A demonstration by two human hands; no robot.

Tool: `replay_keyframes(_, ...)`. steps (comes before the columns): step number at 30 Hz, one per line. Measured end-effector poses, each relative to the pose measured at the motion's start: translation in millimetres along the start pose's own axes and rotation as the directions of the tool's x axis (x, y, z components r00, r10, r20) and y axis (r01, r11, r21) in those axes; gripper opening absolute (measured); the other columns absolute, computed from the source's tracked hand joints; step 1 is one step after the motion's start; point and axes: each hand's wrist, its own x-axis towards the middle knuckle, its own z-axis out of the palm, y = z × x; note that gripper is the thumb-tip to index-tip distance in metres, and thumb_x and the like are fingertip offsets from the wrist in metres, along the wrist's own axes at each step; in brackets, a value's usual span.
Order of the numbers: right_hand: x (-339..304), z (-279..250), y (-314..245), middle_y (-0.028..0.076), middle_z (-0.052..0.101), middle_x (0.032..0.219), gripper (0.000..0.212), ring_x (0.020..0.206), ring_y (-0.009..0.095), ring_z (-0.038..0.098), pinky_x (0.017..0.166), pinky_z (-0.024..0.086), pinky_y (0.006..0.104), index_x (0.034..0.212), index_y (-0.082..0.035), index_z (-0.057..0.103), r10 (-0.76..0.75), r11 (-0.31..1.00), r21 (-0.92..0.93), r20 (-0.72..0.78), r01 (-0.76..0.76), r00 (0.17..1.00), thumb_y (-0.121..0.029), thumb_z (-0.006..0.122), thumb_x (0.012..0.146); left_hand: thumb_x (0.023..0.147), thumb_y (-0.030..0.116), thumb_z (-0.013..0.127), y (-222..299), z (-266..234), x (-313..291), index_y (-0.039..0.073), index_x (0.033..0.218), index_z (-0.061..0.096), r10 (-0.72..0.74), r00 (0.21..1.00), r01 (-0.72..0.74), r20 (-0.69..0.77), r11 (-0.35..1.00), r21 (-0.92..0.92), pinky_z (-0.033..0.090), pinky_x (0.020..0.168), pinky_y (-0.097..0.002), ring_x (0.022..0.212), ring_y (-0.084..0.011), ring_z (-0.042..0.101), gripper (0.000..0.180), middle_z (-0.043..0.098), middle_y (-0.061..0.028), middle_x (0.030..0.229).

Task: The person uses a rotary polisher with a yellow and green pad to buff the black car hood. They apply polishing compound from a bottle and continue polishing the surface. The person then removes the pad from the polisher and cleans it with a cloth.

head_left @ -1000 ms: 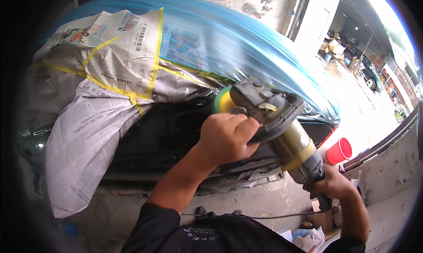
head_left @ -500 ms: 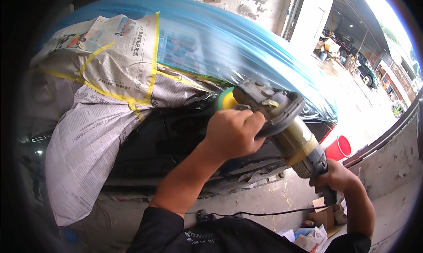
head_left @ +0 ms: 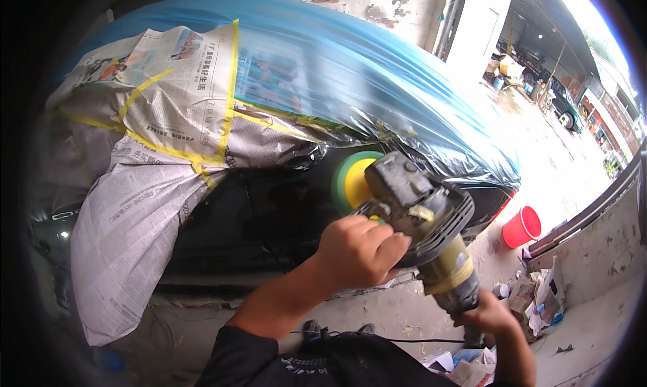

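A worn grey and yellow car polisher slants across the black car panel. My left hand is closed round the grip near its head. Further back, my right hand wraps the rear handle, slightly smeared by motion. The green and yellow round pad faces the panel on its far left end; whether it touches the paint I cannot tell. Newspaper sheets, joined with yellow masking tape, cover the car's left part. Blue plastic film drapes over the top.
A black power cord runs low in front of me. On the floor to the right stand a red bucket and a heap of crumpled paper. A low wall borders the right side. Beyond it lies a bright yard with a parked vehicle.
The polisher has come closer to me, and more of its pad shows. Both hands moved with it, the right one down and to the left.
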Motion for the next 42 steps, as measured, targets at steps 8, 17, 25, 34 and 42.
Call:
replay_keyframes(8, 30.9, 81.5, 72.2, 0.009, 0.071, 0.11, 0.056, 0.102, 0.018, 0.065, 0.095, 0.051, 0.0334, 0.125, 0.0, 0.061, -0.204, 0.975, -0.095, -0.05, 0.198, 0.978, -0.013, 0.08, 0.074, 0.076, 0.009, 0.074, 26.3, -30.7, -52.7, 0.01, 0.071, 0.053, 0.004, 0.996, 0.0, 0.085, 0.999, -0.045, 0.034, 0.043, -0.0318, 0.047, -0.0178, 0.05, 0.022, 0.045, -0.0009, 0.059)
replay_keyframes(17, 12.7, 32.8, -12.9, 0.005, 0.063, 0.082, 0.032, 0.07, 0.013, 0.065, 0.063, 0.055, 0.032, 0.105, 0.0, 0.06, -0.148, 0.97, 0.192, -0.012, 0.147, 0.989, -0.012, 0.073, 0.078, 0.065, 0.012, 0.079, -40.7, -6.0, 16.8, 0.007, 0.079, 0.058, 0.032, 0.999, -0.032, 0.001, 0.999, -0.018, 0.049, 0.052, -0.037, 0.055, -0.0298, 0.06, 0.025, 0.058, -0.0085, 0.066)
replay_keyframes(25, 3.7, 26.5, 36.1, 0.011, 0.071, 0.09, 0.041, 0.08, 0.018, 0.069, 0.076, 0.057, 0.0361, 0.111, 0.0, 0.064, -0.004, 0.998, 0.057, 0.003, 0.004, 1.0, -0.019, 0.078, 0.078, 0.071, 0.015, 0.076, -0.2, 4.5, 5.3, 0.011, 0.073, 0.054, 0.028, 0.999, -0.024, 0.035, 0.994, -0.103, 0.043, 0.046, -0.0363, 0.049, -0.0238, 0.054, 0.023, 0.049, -0.0035, 0.06)
replay_keyframes(34, 52.5, 112.2, 85.2, 0.021, 0.07, 0.115, 0.052, 0.112, 0.035, 0.067, 0.094, 0.052, 0.041, 0.124, -0.003, 0.063, -0.28, 0.953, 0.08, -0.123, 0.291, 0.952, -0.024, 0.077, 0.079, 0.071, 0.011, 0.076, 10.5, -7.0, -43.7, 0.009, 0.073, 0.056, 0.071, 0.991, -0.056, 0.115, 0.99, -0.127, 0.036, 0.043, -0.0326, 0.046, -0.019, 0.05, 0.02, 0.05, -0.0019, 0.059)
replay_keyframes(42, 34.2, 110.6, 89.8, 0.02, 0.071, 0.115, 0.054, 0.111, 0.034, 0.068, 0.095, 0.052, 0.0392, 0.126, -0.004, 0.062, -0.185, 0.98, 0.059, -0.102, 0.191, 0.977, -0.022, 0.077, 0.077, 0.071, 0.013, 0.077, 21.9, 0.6, -41.7, 0.01, 0.072, 0.056, 0.05, 0.982, -0.018, 0.18, 0.984, -0.176, 0.038, 0.045, -0.0329, 0.047, -0.0201, 0.051, 0.022, 0.048, -0.0014, 0.058)
